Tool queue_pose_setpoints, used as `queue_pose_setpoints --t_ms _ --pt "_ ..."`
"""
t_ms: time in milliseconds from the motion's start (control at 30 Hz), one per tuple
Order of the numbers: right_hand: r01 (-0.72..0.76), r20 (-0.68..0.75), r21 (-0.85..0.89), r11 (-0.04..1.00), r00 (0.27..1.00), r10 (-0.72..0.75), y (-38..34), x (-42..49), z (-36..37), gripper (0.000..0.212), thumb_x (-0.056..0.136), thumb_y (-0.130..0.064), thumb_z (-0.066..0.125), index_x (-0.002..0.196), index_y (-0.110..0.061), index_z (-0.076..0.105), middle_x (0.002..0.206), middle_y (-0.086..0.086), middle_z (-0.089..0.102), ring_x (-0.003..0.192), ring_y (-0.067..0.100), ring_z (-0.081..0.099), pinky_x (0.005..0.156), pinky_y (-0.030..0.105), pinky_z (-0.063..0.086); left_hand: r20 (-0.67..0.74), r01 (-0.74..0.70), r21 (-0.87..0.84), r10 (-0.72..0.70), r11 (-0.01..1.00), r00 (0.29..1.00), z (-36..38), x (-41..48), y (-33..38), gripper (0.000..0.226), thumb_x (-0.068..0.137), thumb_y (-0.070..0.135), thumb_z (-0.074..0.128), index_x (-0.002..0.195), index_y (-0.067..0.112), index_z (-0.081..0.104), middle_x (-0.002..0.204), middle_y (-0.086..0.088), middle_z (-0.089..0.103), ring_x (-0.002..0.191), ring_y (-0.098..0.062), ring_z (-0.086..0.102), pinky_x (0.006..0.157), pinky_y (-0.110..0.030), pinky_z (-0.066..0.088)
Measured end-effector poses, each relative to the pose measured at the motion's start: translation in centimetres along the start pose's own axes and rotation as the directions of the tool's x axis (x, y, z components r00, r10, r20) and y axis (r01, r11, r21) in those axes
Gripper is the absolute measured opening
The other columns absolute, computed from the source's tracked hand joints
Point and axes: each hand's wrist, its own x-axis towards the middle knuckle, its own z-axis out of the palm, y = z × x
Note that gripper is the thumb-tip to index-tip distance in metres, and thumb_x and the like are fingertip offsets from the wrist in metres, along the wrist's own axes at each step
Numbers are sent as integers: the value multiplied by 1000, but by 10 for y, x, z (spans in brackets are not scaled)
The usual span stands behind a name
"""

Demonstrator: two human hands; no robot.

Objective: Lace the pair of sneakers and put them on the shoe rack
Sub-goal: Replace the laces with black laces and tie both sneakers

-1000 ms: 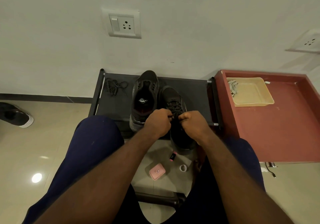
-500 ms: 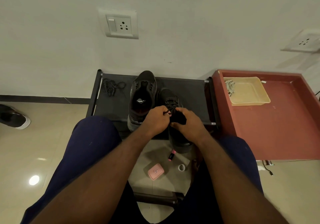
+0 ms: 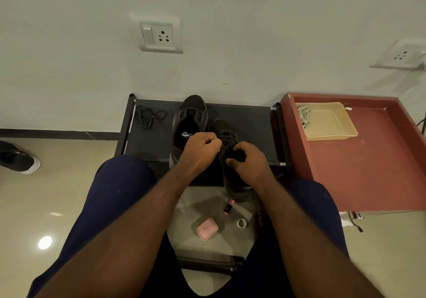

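Fingers (image 3: 214,143) of left hand (image 3: 200,151), right hand (image 3: 251,163) pinch lace (image 3: 227,145) — sneaker (image 3: 224,131) on rack (image 3: 253,131).

free shoe rack (image 3: 255,134) right, loose lace (image 3: 148,116) left

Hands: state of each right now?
Left hand: closed, pinching the lace of the nearer sneaker.
Right hand: closed, gripping the same lace.

A single head-worn wide-angle view looks steeply down and forward from close above the lap, facing the pale wall (image 3: 253,32) across the frame's top.
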Motion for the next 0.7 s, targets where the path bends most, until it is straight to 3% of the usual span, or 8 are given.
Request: queue_pose_setpoints --t_ms 167,367,467,600,700 --pt "-8 27 0 1000 1000 8 -3 -1 0 44 89 -26 74 129 -15 60 127 3 58 115 21 57 99 33 47 -14 -25 -38 25 999 1000 -2 0 3 29 75 22 49 58 -2 46 42 13 35 43 -6 31 46 -23 26" --pt "-81 57 69 994 995 78 -5 2 -2 37 88 -24 75 123 -17 62 126 2 60 112 17 57 93 29 46 -60 -28 -158 19 987 998 -7 -4 13 32 77 18 48 58 -6 40 47 5 32 43 -8 26 44 -20 24" --pt "-75 31 44 996 997 74 -6 2 1 35 88 -24 74 120 -18 61 123 2 60 104 16 56 89 30 48 -155 9 -170 -36 985 987 -9 -1 9 37 84 19 55 52 10 38 47 3 29 44 -12 24 45 -24 23" --pt "-70 21 39 997 997 69 -7 1 3 35 87 -26 74 117 -21 57 118 1 62 102 19 60 87 38 53 -319 65 94 -32 993 947 -10 3 4 42 86 22 61 50 12 40 47 -3 32 46 -17 29 48 -31 28" --pt "-70 15 77 995 998 69 -5 0 2 41 85 -25 76 117 -24 51 116 1 63 105 22 62 88 41 54 -256 88 396 18 914 967 -11 5 6 37 79 20 63 52 13 38 49 -3 34 48 -17 31 49 -31 27"
